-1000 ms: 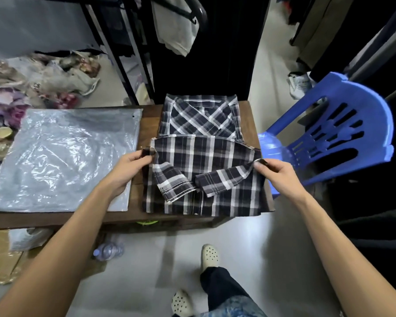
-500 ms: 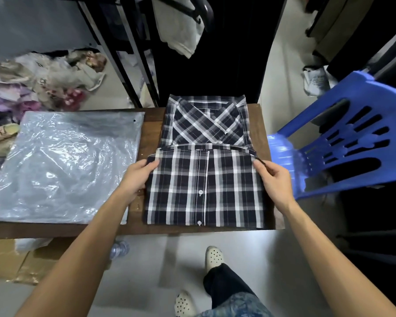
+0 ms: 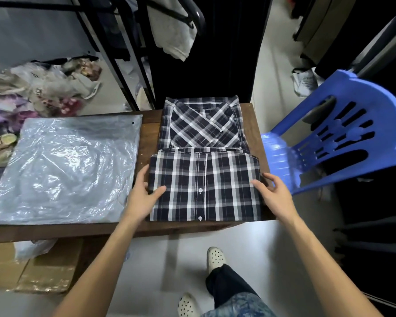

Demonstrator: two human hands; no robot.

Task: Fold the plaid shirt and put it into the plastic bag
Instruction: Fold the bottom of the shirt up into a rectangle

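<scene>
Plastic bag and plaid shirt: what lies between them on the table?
In the head view, only a bare strip of wooden table separates the bag from the shirt; nearer the front edge, the left hand occupies that strip.

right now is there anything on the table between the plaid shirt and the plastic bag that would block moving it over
Nothing visible does. The plaid shirt and the plastic bag lie side by side on the table, with only a bare wood strip and the left hand at the shirt's edge between them. The right hand is at the far edge.
</scene>
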